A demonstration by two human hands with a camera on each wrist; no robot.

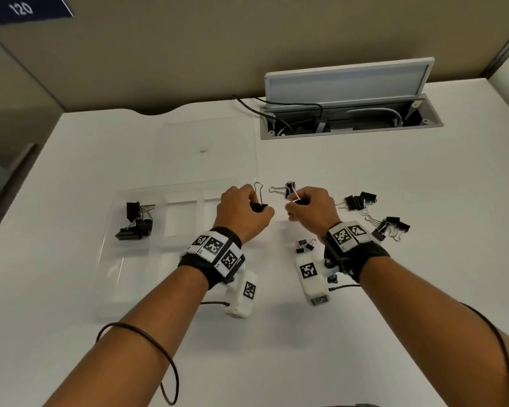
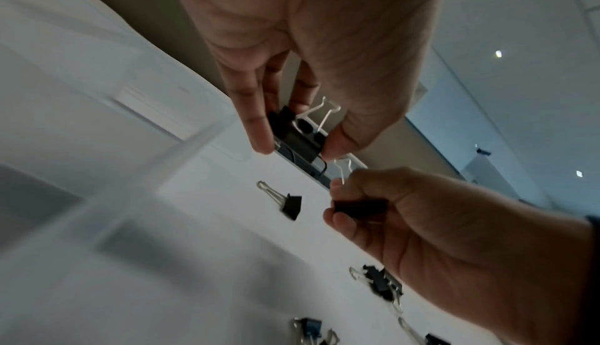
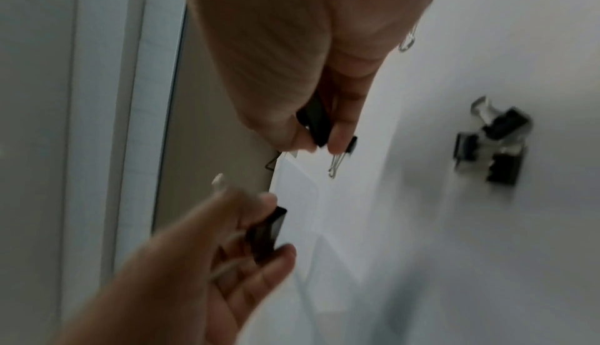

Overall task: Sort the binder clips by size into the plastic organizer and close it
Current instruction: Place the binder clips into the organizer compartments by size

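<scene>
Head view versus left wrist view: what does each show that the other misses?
Only the head view shows the clear plastic organizer whole, with large black binder clips in its far-left compartment. Only the left wrist view shows the left hand's fingers pinching its black binder clip from below. Both show the right hand holding another clip.

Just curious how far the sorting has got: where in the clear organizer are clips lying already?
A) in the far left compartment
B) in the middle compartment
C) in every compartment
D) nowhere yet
A: a few black binder clips lie in the far left compartment of the organizer; the middle cells beside them show no clips.
</scene>
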